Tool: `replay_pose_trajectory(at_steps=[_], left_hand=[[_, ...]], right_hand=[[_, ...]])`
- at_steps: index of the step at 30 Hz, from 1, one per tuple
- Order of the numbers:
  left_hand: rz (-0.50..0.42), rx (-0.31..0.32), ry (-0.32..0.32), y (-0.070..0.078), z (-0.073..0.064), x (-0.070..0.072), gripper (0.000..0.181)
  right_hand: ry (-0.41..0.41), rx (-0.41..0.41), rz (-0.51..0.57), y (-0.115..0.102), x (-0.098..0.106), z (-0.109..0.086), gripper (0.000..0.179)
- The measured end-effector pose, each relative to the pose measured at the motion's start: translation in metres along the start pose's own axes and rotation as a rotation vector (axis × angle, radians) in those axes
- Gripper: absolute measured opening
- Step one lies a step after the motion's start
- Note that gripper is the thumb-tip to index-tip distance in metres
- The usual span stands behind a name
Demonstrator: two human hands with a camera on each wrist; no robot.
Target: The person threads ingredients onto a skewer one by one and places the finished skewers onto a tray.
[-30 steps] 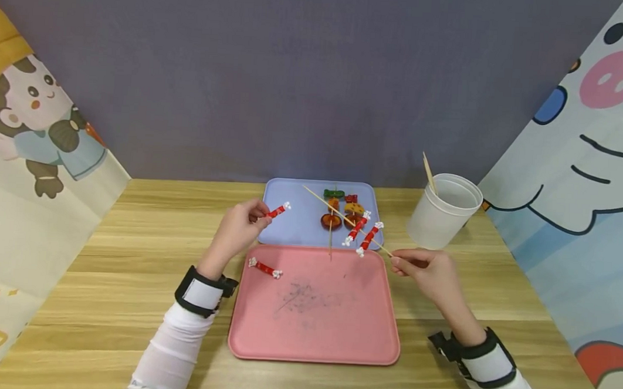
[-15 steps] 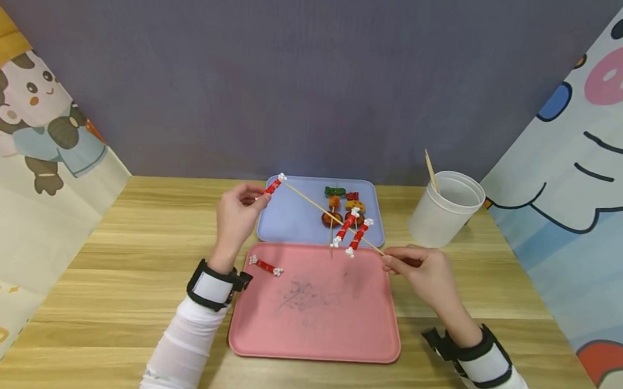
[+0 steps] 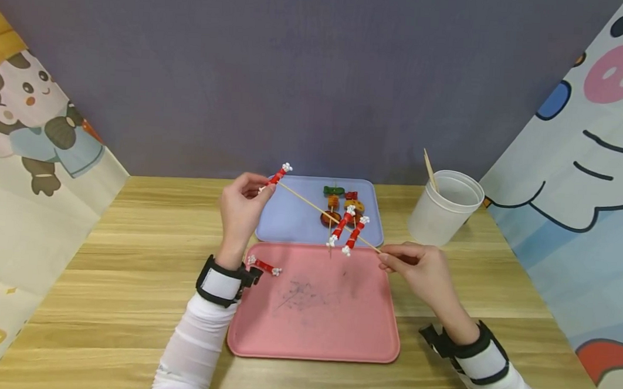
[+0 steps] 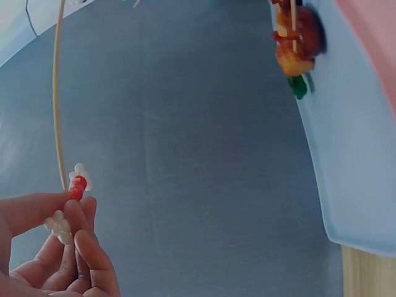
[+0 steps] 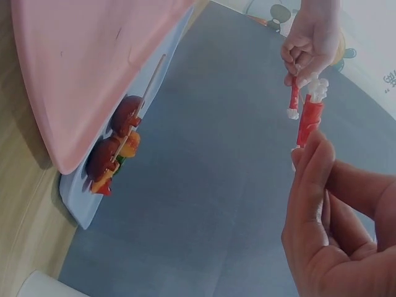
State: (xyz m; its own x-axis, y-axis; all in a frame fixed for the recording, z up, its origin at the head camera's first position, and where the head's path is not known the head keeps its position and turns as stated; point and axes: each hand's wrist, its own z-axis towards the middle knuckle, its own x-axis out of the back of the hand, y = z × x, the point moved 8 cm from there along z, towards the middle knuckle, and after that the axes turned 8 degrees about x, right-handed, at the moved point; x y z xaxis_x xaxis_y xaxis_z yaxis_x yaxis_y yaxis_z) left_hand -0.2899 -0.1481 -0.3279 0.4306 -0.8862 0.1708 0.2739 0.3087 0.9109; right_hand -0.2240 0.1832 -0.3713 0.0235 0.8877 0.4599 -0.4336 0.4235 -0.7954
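Observation:
In the head view my left hand (image 3: 242, 208) pinches a red stick-shaped piece with white knobbly ends (image 3: 279, 176) between thumb and fingers. My right hand (image 3: 421, 272) pinches the lower end of a thin wooden skewer (image 3: 307, 201), slanting up to the left. Two similar red-and-white pieces (image 3: 343, 224) are threaded crosswise on it. The skewer's far tip meets the left hand's piece; in the left wrist view the skewer (image 4: 57, 111) comes right down to that piece (image 4: 77, 187) beside the thumb. A loose red-and-white piece (image 3: 265, 267) lies at the pink tray's upper left.
The pink tray (image 3: 336, 325) lies in front of a light blue tray (image 3: 283, 222), which bears two skewers of toy food (image 3: 333, 202). At the back right stands a white bucket (image 3: 437, 221) with wooden skewers (image 3: 429, 171). A grey wall (image 3: 317, 83) rises behind the table.
My left hand has risen and moved right with its red-and-white piece, up to the skewer's tip. The right hand has shifted the loaded skewer slightly left.

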Motion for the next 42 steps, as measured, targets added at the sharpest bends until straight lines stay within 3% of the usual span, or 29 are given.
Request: replay_pose_trajectory(at_steps=[9, 15, 23, 42], left_hand=[[-0.086, -0.008, 0.003, 0.008, 0.002, -0.003, 0.015], [-0.078, -0.012, -0.005, 0.014, 0.001, -0.006, 0.015], [-0.060, -0.021, -0.019, 0.044, -0.014, -0.003, 0.013], [-0.074, -0.067, -0.002, 0.045, -0.018, -0.007, 0.008]], right_hand=[[0.019, 0.027, 0.007, -0.004, 0.004, 0.002, 0.012], [0.028, 0.027, 0.016, -0.002, 0.007, 0.002, 0.012], [0.023, 0.012, -0.027, -0.001, 0.006, 0.001, 0.012], [0.023, 0.003, -0.038, 0.000, 0.006, -0.002, 0.013]])
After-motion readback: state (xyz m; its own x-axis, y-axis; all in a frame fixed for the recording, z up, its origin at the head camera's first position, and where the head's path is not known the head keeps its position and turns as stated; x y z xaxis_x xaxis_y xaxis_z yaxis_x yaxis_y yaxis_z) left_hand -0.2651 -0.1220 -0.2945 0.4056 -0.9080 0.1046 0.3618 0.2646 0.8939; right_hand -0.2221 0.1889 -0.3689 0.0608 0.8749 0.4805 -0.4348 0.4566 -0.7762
